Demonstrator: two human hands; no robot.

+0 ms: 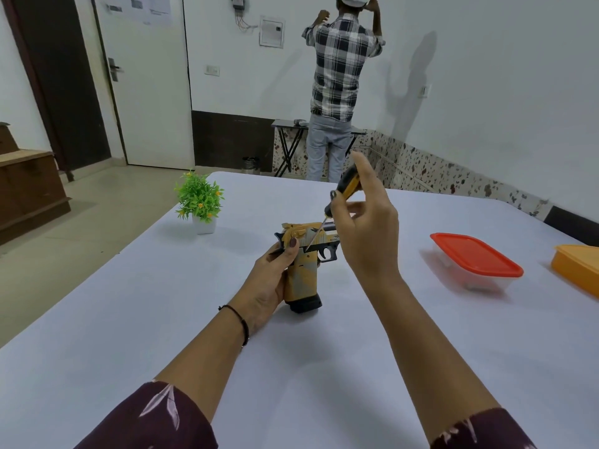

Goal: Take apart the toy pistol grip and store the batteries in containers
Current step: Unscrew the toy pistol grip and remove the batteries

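Here, one pistol (303,264), one screwdriver (343,192), two containers (476,259).

1. A small potted plant (200,202) is set on the white bench (129,319), near its far left corner.
2. A person in a checked shirt (340,69) is seen facing the far wall.
3. A white door (146,92) is shut.
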